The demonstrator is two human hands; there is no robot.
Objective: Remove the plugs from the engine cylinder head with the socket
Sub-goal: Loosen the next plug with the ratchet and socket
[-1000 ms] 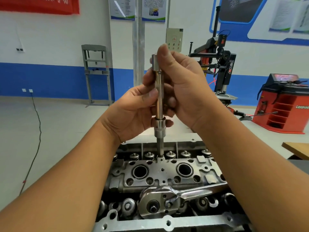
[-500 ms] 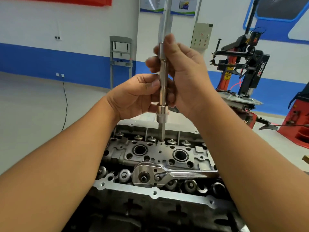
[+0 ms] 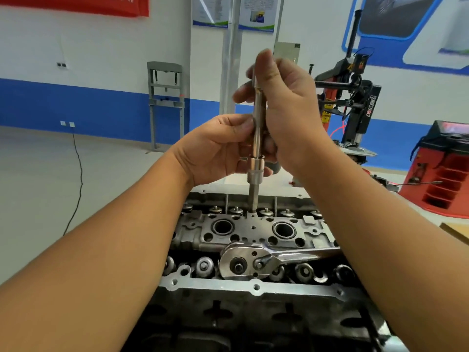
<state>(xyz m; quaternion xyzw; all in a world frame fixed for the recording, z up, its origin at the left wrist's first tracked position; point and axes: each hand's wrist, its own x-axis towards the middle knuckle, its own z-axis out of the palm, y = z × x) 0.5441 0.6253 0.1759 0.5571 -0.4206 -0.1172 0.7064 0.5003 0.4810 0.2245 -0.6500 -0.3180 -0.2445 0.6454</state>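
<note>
A grey metal cylinder head (image 3: 253, 232) lies in front of me with two round wells open on top. A long steel extension bar with a socket (image 3: 255, 171) stands upright, its lower tip in a hole at the head's far side. My left hand (image 3: 218, 151) pinches the bar's middle from the left. My right hand (image 3: 286, 115) grips the upper part, thumb pressed over the top end. The plug itself is hidden inside the hole.
A chrome ratchet wrench (image 3: 253, 262) lies across the near side of the head, handle pointing right. Behind stand a grey metal frame (image 3: 166, 102), a tyre changer (image 3: 355, 102) and a red wheel balancer (image 3: 441, 168). A black cable (image 3: 78, 174) runs over the floor at left.
The camera has tilted down, so more of the head's near face shows. Both hands keep the same hold on the upright bar, whose tip stays in the same hole.
</note>
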